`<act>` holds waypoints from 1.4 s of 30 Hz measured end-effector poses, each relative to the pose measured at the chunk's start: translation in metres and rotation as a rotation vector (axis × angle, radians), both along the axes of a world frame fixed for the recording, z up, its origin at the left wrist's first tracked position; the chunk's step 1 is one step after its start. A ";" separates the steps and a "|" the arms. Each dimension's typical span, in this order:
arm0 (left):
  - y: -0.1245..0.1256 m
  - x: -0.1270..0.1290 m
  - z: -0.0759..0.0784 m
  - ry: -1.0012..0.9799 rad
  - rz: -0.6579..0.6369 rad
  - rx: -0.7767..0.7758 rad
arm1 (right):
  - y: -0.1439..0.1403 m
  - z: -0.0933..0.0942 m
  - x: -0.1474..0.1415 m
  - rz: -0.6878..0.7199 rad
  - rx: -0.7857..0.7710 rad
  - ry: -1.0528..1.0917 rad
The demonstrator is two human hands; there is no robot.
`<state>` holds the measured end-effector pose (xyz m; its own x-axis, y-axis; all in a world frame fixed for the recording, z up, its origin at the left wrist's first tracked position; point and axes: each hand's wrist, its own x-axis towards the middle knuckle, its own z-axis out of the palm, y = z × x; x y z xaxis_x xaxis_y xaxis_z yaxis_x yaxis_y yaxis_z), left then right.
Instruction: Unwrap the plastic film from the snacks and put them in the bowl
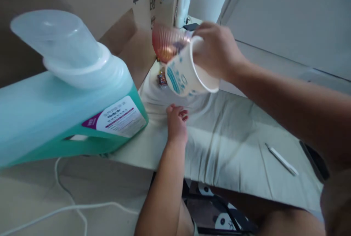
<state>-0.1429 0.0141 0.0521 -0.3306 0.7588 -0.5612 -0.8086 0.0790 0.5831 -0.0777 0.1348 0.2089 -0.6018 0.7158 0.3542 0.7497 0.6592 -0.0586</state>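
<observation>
Cardboard, in the form of a big box (120, 6) with black printed digits, fills the top left and stands on the table (238, 155), which is covered with a pale creased cloth. Close to the camera on the left lies a large teal detergent jug (49, 119) on its side, its translucent cap (55, 38) pointing up and left and its white and purple label (120, 117) facing the viewer. A white cable (68, 206) loops across the floor below it.

The right hand (216, 51) reaches in from the right edge, raised above the table, fingers closed around the rim of a white paper cup (186, 73) with blue print. The cup is tilted, its mouth turned toward the lower right. Just behind it, touching or nearly so, is a ribbed reddish translucent cup (167, 42), blurred; whether the same hand also holds it cannot be told.

The left hand (177, 121) rests lower on the cloth, directly beneath the paper cup, its fingers curled loosely and gripping nothing visible. The two hands are apart, one above the other.

A small colourful wrapper (161, 79) lies on the cloth beside the box. A thin white pen (282, 160) lies alone on the cloth toward the right.
</observation>
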 end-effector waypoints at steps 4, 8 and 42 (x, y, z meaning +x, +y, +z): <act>-0.003 -0.012 -0.001 0.202 0.175 0.054 | -0.067 -0.036 0.075 0.164 -0.180 0.115; -0.007 -0.002 -0.003 0.355 0.094 0.208 | -0.130 -0.080 0.153 0.191 -0.206 0.171; -0.021 0.149 -0.006 1.247 -0.942 0.063 | -0.169 -0.123 0.333 -0.426 -0.145 0.703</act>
<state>0.0062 -0.0074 0.0458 0.0447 0.9630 -0.2659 0.4946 0.2100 0.8434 0.2556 -0.0338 0.0861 0.0580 0.8997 0.4327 0.6903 0.2770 -0.6684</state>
